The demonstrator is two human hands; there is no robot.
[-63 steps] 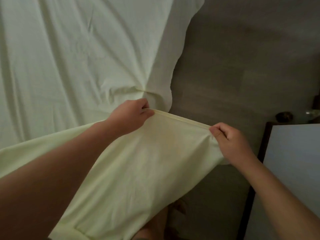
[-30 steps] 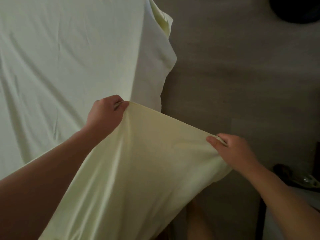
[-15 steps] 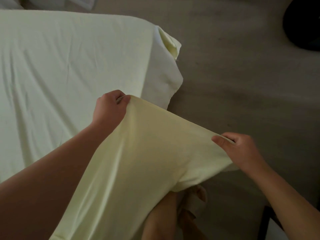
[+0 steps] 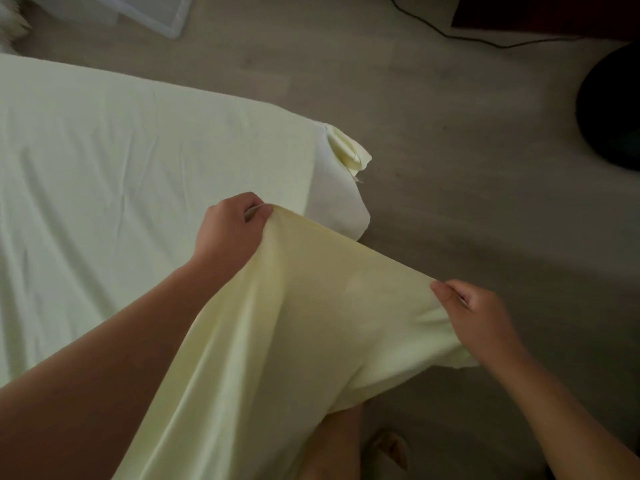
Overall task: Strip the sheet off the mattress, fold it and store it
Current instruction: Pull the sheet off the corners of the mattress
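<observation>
A: Head view first. Where is the sheet?

B: The pale yellow sheet (image 4: 294, 341) is lifted in the lower middle of the frame, its top edge stretched between both hands. The rest of it lies spread over the mattress (image 4: 341, 209), filling the left half of the frame, with a bunched corner at the mattress end near the centre.

A: And the hands?

B: The left hand (image 4: 230, 233), just left of centre, has its fingers curled with the thumb pressed against them, pinching the sheet's edge. The right hand (image 4: 476, 313), at right of centre and lower, pinches the same edge between thumb and curled fingers. The cloth runs taut from one to the other and hangs down below them.

A: Anything around?

B: A light floor (image 4: 450, 168) fills the right half. A black cable (image 4: 485, 39) runs along the top, a dark round object (image 4: 613, 109) sits at the right edge, and a white tray-like thing (image 4: 156, 12) lies at upper left. A bare foot (image 4: 389, 448) shows at the bottom.
</observation>
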